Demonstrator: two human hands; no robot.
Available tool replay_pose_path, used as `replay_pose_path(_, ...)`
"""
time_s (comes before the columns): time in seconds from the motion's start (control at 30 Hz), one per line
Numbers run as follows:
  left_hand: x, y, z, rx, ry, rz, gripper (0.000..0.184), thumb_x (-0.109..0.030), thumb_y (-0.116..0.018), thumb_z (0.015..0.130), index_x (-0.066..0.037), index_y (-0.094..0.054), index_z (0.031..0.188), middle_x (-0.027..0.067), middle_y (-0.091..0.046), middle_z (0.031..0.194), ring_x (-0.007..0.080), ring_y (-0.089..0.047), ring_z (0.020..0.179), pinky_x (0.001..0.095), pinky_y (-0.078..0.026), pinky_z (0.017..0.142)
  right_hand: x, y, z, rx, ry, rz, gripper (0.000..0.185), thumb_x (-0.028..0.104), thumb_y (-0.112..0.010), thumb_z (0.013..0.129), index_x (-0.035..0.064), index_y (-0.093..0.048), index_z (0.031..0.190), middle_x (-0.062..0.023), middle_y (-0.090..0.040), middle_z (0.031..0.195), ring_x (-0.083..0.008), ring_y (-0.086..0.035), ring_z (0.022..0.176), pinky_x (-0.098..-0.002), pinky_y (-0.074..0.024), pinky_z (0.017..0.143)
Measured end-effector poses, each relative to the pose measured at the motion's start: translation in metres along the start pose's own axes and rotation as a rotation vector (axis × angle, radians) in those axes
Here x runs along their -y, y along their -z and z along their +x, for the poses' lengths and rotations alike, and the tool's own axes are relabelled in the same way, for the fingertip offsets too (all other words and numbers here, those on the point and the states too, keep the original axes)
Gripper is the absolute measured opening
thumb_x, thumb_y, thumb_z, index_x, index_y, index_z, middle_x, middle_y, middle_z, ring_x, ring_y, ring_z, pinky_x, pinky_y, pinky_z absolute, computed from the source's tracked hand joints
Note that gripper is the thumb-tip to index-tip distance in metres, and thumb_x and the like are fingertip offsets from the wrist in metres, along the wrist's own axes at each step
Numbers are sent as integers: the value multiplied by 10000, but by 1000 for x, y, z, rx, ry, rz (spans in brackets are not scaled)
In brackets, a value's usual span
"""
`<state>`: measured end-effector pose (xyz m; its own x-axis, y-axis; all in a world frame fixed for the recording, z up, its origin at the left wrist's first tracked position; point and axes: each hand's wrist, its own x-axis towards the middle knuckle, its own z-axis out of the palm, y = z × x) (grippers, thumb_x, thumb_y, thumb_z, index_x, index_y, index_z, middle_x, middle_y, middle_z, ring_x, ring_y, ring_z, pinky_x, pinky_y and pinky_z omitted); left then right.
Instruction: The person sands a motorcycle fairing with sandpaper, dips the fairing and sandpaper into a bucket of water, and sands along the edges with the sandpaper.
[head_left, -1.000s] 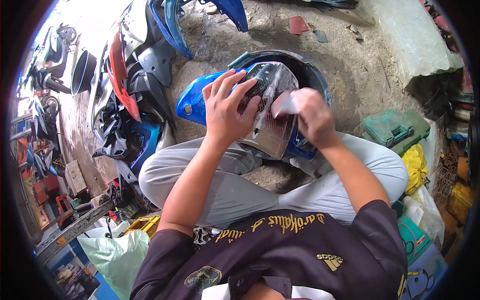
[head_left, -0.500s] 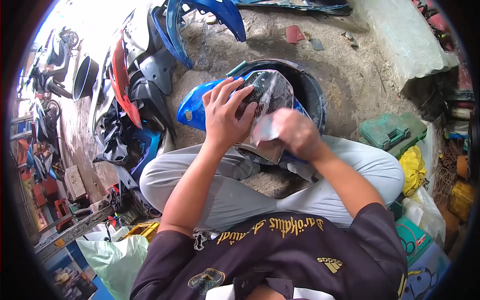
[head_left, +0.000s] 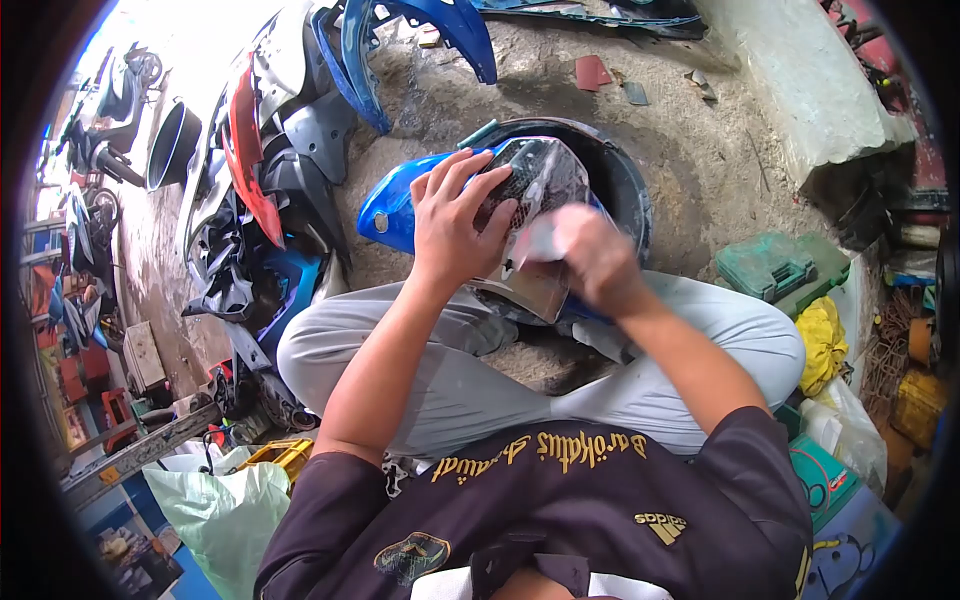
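Observation:
A blue panel (head_left: 392, 205) with a glossy, dark patterned middle section (head_left: 547, 180) lies over a round black basin (head_left: 628, 180) between my legs. My left hand (head_left: 462, 215) rests on the panel's left part, its fingers spread. Blurred by motion, my right hand (head_left: 597, 255) is closed on a small pale sheet (head_left: 537, 243), which lies against the patterned surface right of my left hand. Whether the sheet is paper or cloth cannot be told.
Red (head_left: 243, 150), blue and black body panels are piled at the left. A green case (head_left: 765, 265) and a yellow bag (head_left: 823, 345) lie at the right, below a concrete block (head_left: 820, 90). Red scraps (head_left: 592, 73) lie on the floor ahead.
From one second ago, my right hand and the pale sheet have moved left and slightly down over the panel, with a small shift back right since half a second ago. My left hand stays on the panel.

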<state>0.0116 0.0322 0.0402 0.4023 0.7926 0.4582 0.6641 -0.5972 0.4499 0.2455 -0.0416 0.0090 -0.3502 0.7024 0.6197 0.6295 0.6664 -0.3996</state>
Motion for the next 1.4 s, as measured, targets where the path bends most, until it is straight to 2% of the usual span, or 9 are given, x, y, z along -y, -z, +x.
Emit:
replay_pose_path(0.17,7,-6,-2,-10,-26,-8,383,-208,-786,892,-170,-778,1273,85,-725,1363,325,-622,1358,489,-413,1126,-5,4,4,33,82,51,338,51,-777,809,12,-702,1136,-186,-754,1175,-390,-746,1115,-483,-618,1006)
replay_pose_path(0.23,6,-5,-2,-25,-25,-20,382,-206,-787,890,-169,-778,1270,84,-725,1360,322,-622,1358,490,-414,1124,-27,8,12,-69,-134,-57,227,30,-644,902,14,-683,1125,-201,-736,1187,-415,-726,1129,-497,-613,1013)
replay_pose_path(0.37,6,-5,-1,-16,-20,-4,378,-196,-784,889,-160,-778,1265,89,-726,1363,327,-630,1349,492,-413,1125,1,-2,11,31,146,90,211,23,-672,896,10,-691,1105,-202,-753,1163,-411,-739,1139,-487,-618,1038)
replay_pose_path(0.53,3,-3,0,0,-3,-9,373,-196,-774,904,-145,-789,1273,94,-731,1376,332,-629,1369,484,-409,1153,-30,8,20,-85,-174,15,200,2,-676,894,-5,-699,1092,-203,-751,1202,-400,-734,1188,-488,-601,1075)
replay_pose_path(0.77,8,-6,0,-10,-24,-14,394,-218,-797,883,-168,-776,1273,82,-726,1365,322,-627,1352,493,-414,1118,-24,10,11,-40,-5,24,317,-84,-719,842,13,-676,1141,-185,-730,1122,-405,-732,1105,-488,-619,994)
replay_pose_path(0.83,8,-4,1,11,-22,-8,409,-232,-797,888,-164,-773,1290,93,-723,1383,332,-622,1364,498,-417,1126,-38,11,13,-102,-171,25,332,-108,-713,839,14,-678,1146,-172,-729,1125,-399,-725,1103,-481,-614,971)
replay_pose_path(1.1,5,4,7,166,-22,31,551,-299,-767,949,-145,-702,1474,148,-638,1564,371,-524,1515,527,-352,1261,3,20,-7,141,105,69,215,-12,-706,851,8,-691,1065,-217,-733,1180,-415,-724,1184,-489,-598,1063)
replay_pose_path(1.17,4,5,6,191,-27,56,598,-334,-755,961,-141,-663,1520,160,-601,1603,381,-481,1551,537,-319,1288,-16,19,-13,32,-125,61,180,-8,-701,848,0,-685,1028,-212,-733,1169,-408,-727,1189,-488,-598,1070)
replay_pose_path(1.4,4,0,4,204,-33,91,665,-388,-729,982,-137,-598,1584,172,-548,1653,390,-433,1584,549,-277,1316,-2,18,-23,72,-78,48,228,-40,-682,846,-20,-660,1072,-215,-725,1161,-402,-724,1196,-474,-599,1063)
